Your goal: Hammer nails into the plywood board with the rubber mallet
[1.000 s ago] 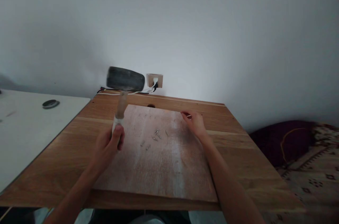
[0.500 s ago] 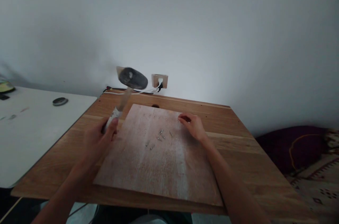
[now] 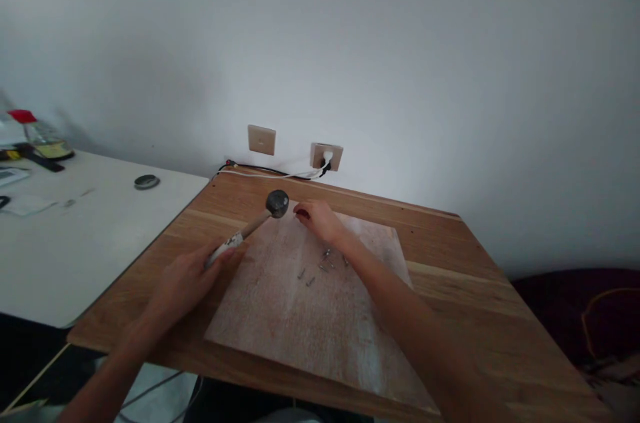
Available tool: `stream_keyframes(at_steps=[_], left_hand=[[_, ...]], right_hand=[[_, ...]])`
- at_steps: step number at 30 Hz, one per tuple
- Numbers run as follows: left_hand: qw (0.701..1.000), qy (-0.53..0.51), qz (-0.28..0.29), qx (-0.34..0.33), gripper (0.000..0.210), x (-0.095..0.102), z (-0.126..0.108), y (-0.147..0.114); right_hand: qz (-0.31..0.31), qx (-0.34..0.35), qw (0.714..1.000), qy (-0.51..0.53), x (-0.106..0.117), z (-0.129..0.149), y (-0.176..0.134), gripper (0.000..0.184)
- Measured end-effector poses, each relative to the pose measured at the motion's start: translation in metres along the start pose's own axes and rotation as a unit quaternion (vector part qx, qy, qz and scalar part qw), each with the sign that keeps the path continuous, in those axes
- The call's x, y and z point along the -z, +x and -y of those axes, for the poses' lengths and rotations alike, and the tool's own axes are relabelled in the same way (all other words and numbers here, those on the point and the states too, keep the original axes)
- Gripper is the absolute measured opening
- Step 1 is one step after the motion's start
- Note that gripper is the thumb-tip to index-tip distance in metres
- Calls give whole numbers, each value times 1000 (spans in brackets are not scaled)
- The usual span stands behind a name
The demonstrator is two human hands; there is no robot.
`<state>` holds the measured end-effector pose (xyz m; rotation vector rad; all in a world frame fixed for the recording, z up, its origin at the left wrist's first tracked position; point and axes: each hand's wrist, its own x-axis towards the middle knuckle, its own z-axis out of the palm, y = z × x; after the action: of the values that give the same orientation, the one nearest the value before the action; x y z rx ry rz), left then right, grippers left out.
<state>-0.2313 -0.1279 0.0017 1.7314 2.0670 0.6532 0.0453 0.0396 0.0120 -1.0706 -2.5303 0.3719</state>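
A wooden table (image 3: 460, 263) stands against a pale wall (image 3: 400, 43), with a thin plywood board (image 3: 310, 323) lying flat on it. Beyond the hands, two wall plates, one with a white cable plugged in (image 3: 326, 156), sit low on the wall. A white table (image 3: 75, 236) adjoins on the left hand's outer side.

The left hand (image 3: 187, 280) is wrapped closed around the handle of a mallet (image 3: 253, 223), whose dark head rests at the board's far edge, just beside the right hand (image 3: 316, 218). That hand's fingers are drawn together, fingertips on the board; what they pinch cannot be told. Loose nails (image 3: 323, 263) lie just behind it.
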Motion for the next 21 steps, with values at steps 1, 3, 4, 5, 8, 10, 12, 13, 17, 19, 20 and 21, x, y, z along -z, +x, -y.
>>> stream_keyframes(at_steps=[1,3,4,5,8,10,12,13,17,19,20,21], left_hand=[[1000,-7,7,-3,58,-2,0,-1],[1000,-18,13,-11,59,-4,-5,-3],[999,-28,9,-15,58,-4,-8,-2],[999,-38,5,-16,57,-3,-11,-2],[999,-52,-1,-18,55,0,-16,2],[998,-56,2,-24,55,0,-17,5],[998,-57,9,-30,54,-3,-17,6],[998,-55,14,-31,54,-4,-17,6],[998,-41,38,-35,52,-7,-23,8],[998,-29,45,-32,53,-7,-29,9],[998,-22,48,-28,54,-6,-31,9],[998,-16,50,-26,55,-6,-34,10]], right_hand=[[3,1,1000,-5,-3,0,2,19],[-2,-1,1000,-10,-9,-1,3,21],[-8,-4,1000,-9,-11,-2,2,21],[-14,-8,1000,-6,-13,-4,2,21],[-30,-17,999,14,-19,-7,1,19],[-38,-22,999,25,-22,-8,0,18],[-42,-28,998,31,-24,-9,0,16],[-41,-32,998,33,-24,-9,0,14],[-42,-38,998,38,-25,-9,0,8],[-43,-47,997,37,-26,-10,2,4],[-44,-55,997,35,-26,-10,2,3],[-45,-64,996,33,-27,-10,3,3]])
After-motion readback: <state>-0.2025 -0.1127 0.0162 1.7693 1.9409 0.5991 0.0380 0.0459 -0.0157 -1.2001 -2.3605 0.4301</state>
